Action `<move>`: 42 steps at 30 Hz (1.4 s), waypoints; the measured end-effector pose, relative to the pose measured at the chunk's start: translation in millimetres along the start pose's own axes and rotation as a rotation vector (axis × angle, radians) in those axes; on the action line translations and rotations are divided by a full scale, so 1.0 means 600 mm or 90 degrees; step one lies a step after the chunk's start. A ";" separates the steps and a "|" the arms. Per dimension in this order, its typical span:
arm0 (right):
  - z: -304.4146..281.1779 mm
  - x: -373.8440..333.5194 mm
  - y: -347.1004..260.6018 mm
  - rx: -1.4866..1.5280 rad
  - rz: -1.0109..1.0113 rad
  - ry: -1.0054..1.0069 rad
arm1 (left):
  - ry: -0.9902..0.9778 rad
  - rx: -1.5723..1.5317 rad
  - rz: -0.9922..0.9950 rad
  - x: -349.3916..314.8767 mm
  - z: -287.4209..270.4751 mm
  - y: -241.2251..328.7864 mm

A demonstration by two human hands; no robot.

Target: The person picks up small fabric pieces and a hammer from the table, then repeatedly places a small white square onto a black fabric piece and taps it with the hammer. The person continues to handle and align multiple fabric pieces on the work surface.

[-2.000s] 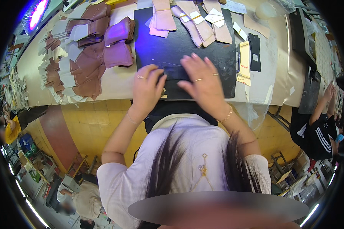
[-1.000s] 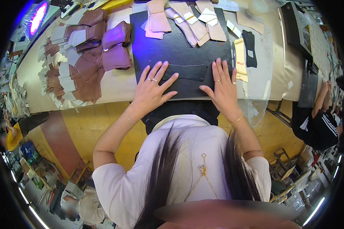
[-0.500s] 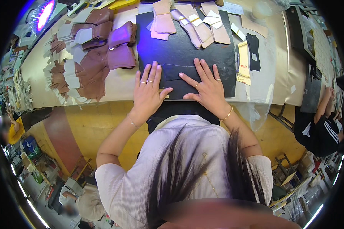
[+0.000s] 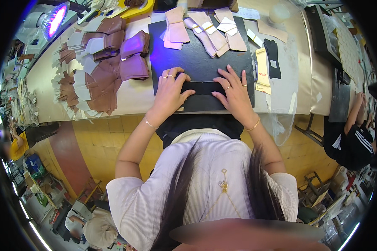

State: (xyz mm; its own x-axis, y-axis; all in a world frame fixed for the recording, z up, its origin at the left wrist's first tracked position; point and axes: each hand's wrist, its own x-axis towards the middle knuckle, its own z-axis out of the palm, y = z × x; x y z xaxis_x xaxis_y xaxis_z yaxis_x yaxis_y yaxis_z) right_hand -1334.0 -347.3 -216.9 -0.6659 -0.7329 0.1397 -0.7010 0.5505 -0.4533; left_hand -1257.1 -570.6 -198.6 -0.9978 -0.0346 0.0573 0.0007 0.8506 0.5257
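A dark flat piece of leather or fabric (image 4: 203,88), with a thin pale line along its far edge, lies across the near part of a black board (image 4: 197,69). My left hand (image 4: 167,95) grips its left end, thumb in front and fingers curled behind. At the right end my right hand (image 4: 240,97) does likewise, its thumb on the near side and its fingers along the far side. The fingertips partly cover both ends. I cannot tell whether the middle is lifted off the board.
Fanned brown leather pieces (image 4: 102,81) with pale ends lie at the left, beside folded brown stacks (image 4: 134,68). Banded pale pink pieces (image 4: 176,30) rest at the board's far side. A yellow template (image 4: 262,69) and a black cut-out (image 4: 272,58) lie right. A lamp (image 4: 55,21) glows far left.
Both hands were spread flat on the black board and the dark piece. Now their fingers have bent and closed on the dark piece's two ends.
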 end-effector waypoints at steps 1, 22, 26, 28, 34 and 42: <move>-0.007 -0.001 -0.002 0.027 -0.011 -0.001 | 0.004 -0.014 0.003 0.000 -0.004 0.003; -0.131 -0.001 -0.012 0.361 -0.091 0.330 | 0.242 -0.201 0.216 -0.023 -0.085 0.058; -0.132 0.010 -0.017 0.375 -0.028 0.351 | 0.059 -0.320 0.134 -0.018 -0.080 0.077; -0.134 0.021 -0.023 0.407 -0.024 0.314 | -0.092 -0.482 0.084 -0.012 -0.072 0.088; -0.135 0.059 -0.043 0.489 -0.028 0.330 | -0.145 -0.869 -0.114 0.006 -0.049 0.117; -0.100 0.030 -0.069 0.685 0.144 0.208 | -0.011 -0.824 -0.137 0.008 -0.031 0.128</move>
State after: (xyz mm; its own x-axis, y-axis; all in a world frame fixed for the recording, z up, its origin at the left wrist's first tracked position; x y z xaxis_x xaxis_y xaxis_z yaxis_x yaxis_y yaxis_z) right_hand -1332.2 -359.0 -142.7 -0.8937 -0.4349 0.1099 -0.0799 -0.0867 -0.9930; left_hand -1260.7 -515.2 -142.3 -0.9867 -0.0901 -0.1353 -0.1042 -0.2883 0.9519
